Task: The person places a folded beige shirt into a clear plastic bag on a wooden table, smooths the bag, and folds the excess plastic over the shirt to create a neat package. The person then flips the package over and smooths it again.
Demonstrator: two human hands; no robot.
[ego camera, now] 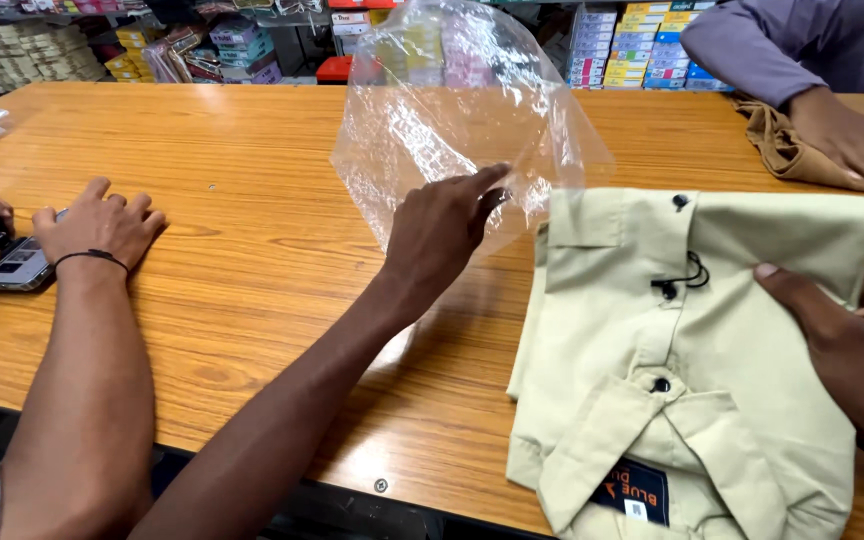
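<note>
Shop counter [252, 250], wood: left hand [442, 235] pinches the clear polybag [452, 110] at centre frame; right hand [852, 340] presses flat on the folded beige shirt [672, 340] (the limp bag could slip or collapse).

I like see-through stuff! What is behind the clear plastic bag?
Through the clear plastic bag, held up by the left hand, you can see the wooden table and blurry stacks of colourful boxes. Creases and glare hide finer details.
</note>
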